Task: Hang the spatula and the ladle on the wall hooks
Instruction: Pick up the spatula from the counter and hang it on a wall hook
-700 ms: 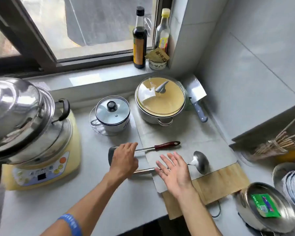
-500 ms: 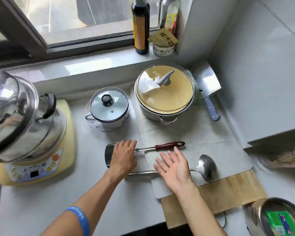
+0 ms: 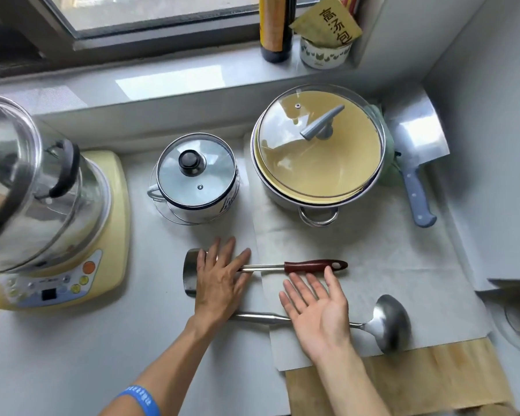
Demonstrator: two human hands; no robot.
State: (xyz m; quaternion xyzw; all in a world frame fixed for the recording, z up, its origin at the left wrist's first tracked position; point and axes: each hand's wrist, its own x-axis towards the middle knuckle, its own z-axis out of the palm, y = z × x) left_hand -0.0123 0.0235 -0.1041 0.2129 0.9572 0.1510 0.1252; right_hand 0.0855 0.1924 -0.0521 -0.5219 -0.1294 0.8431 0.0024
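Nearest on the desk (image 3: 72, 355) lies the ladle (image 3: 391, 322), bowl to the right, its handle passing under the right hand (image 3: 315, 313), which is palm-up with fingers spread, holding nothing. Just beyond, the left hand (image 3: 221, 280) lies flat, seemingly resting on the spatula (image 3: 312, 266), not gripping it.

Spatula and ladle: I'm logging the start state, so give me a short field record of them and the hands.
spatula: flat on counter, red handle pointing right
ladle: flat on counter, bowl to the right
left hand: open, palm down over spatula blade
right hand: open, palm up above ladle handle
hooks: not in view
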